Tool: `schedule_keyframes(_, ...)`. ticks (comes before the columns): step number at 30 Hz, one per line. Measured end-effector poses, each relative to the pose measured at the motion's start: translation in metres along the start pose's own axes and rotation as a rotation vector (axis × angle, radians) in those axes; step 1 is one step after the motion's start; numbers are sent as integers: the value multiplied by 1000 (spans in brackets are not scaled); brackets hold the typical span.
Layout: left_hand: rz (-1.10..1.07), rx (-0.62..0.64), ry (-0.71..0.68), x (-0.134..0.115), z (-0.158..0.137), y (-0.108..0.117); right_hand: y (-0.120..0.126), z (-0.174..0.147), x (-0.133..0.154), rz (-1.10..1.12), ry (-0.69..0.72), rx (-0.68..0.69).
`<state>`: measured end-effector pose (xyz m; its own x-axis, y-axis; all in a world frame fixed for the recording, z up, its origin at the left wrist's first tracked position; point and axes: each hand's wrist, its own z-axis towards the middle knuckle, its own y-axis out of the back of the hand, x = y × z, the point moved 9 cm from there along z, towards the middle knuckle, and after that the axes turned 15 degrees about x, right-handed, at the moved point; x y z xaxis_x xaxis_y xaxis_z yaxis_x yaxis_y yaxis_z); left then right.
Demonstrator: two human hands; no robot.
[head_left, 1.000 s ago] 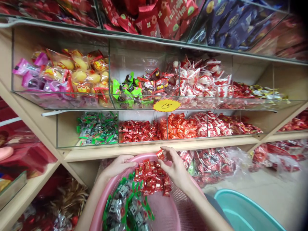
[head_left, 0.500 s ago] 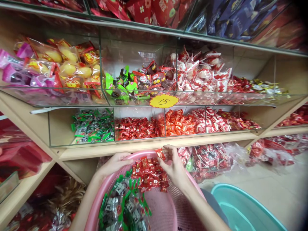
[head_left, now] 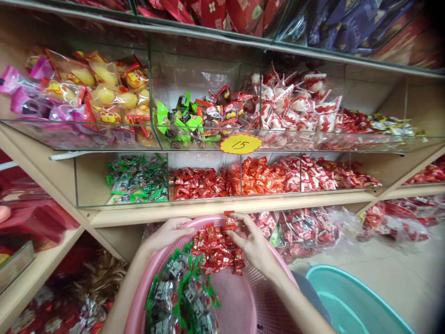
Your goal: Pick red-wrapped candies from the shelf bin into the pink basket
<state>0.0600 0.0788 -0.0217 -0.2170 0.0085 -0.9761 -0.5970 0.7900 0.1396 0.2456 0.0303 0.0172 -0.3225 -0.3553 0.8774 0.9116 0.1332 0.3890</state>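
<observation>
A pink mesh basket (head_left: 236, 291) is below the shelves, and my left hand (head_left: 170, 235) has its fingers closed over the far left part of the rim. Between the thumb and fingertips of my right hand (head_left: 248, 235) is a small red wrapped candy (head_left: 229, 221), upright just above the far rim. Inside the basket, a pile of red wrapped candies (head_left: 217, 250) lies at the far side, right under that hand. Green-and-clear candy packets (head_left: 184, 294) fill the basket's left side.
A low shelf bin holds green packets (head_left: 139, 178), next to red candies (head_left: 201, 182) and orange-red ones (head_left: 261, 176). Above hangs a yellow price tag (head_left: 240, 144) reading 15. Bagged candies (head_left: 306, 227) lie under the shelf. A turquoise tub (head_left: 347, 297) stands at right.
My right hand's fingers have drawn closer around the red candy, which now stands more upright. The left hand stays at the rim. The view has shifted slightly.
</observation>
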Motion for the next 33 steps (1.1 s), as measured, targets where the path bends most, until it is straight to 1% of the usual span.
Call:
schedule_keyframes(6, 22, -13, -12, 2, 0, 3, -6, 0, -10, 29, -17, 45)
schedule_keyframes(10, 25, -20, -9, 4, 0, 3, -9, 2, -8, -2, -11, 101)
schedule_keyframes(13, 6, -16, 2, 5, 1, 2, -10, 2, -2, 96, -46, 130)
schedule_keyframes(16, -15, -2, 5, 6, 2, 1, -24, -8, -1, 282, -148, 238)
schedule_keyframes(18, -13, 0, -3, 4, 2, 0, -38, -25, -7, 362, -243, 317)
schedule_keyframes(20, -9, -5, 2, 3, 1, 0, -51, -49, -20, 400, -342, 374)
schedule_keyframes(22, -6, -16, 19, 2, -1, 0, -62, -73, -40, 428, -429, 401)
schedule_keyframes(25, -6, -32, 45, 2, -4, 0, -71, -94, -67, 449, -506, 397)
schedule_keyframes(27, -3, -36, 50, 2, -4, 0, -75, -96, -73, 438, -506, 387)
schedule_keyframes(33, 25, -43, 37, 6, -4, 3, -87, -78, -58, 420, -492, 330)
